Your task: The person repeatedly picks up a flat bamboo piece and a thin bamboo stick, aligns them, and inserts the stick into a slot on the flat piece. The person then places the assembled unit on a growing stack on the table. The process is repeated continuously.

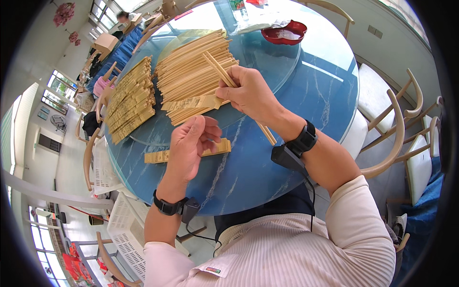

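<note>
My right hand (248,93) is closed round a pair of pale wooden chopsticks (266,132), held at a slant. At its fingertips is the end of a tan paper strip (193,103), which lies over a wide pile of bare chopsticks (191,62). My left hand (193,141) hovers nearer to me, its fingers loosely bent and apart, with nothing visible in them. Partly hidden below it, more tan paper strips (158,157) lie in a row on the table. To the left sits a stack of chopsticks in printed tan paper bands (131,98).
The round blue marbled table (253,184) carries a glass turntable (291,62). Towards the far side are a red dish (299,29), a clear plastic bag (258,26) and a bottle (237,9). Wooden chairs (399,119) and a white plastic crate (126,220) stand around it.
</note>
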`<action>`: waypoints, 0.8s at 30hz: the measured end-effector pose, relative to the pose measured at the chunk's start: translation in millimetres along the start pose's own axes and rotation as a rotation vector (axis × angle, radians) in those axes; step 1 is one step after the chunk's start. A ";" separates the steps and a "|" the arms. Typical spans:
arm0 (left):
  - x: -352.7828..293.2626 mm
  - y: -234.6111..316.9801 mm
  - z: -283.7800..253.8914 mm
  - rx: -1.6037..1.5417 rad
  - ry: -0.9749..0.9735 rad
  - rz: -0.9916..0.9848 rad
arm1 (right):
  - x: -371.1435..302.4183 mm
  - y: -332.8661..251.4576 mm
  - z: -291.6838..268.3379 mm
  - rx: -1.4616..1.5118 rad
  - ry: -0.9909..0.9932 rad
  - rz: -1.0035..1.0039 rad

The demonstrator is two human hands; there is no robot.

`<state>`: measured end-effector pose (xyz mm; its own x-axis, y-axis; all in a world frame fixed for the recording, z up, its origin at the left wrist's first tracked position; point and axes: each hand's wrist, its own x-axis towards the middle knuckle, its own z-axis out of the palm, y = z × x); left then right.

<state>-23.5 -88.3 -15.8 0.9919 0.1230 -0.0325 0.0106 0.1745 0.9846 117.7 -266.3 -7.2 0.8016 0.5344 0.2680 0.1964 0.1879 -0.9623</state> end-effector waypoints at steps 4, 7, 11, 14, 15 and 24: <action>23.5 -2.0 16.6 -0.319 0.023 -0.007 | -1.7 1.9 3.0 -0.041 0.014 -0.071; 32.2 -2.4 11.8 -0.258 0.123 0.210 | -5.5 -1.2 8.6 -0.092 0.033 -0.113; 33.2 -5.5 -0.6 -0.109 0.299 0.513 | -12.7 -6.7 13.8 0.022 0.029 -0.176; 30.4 -8.2 -8.7 -0.150 0.326 0.640 | -22.1 0.6 16.5 -0.017 0.019 -0.223; 28.6 -7.0 -9.5 -0.141 0.340 0.652 | -23.0 1.2 18.1 -0.059 0.019 -0.254; 15.6 0.8 -7.7 -0.029 0.328 0.786 | -24.6 -2.1 21.4 -0.349 -0.037 -0.507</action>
<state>-8.9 -78.7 -16.8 0.6229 0.4949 0.6059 -0.6733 -0.0553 0.7373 85.5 -262.1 -10.7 0.5411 0.4785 0.6916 0.7264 0.1485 -0.6711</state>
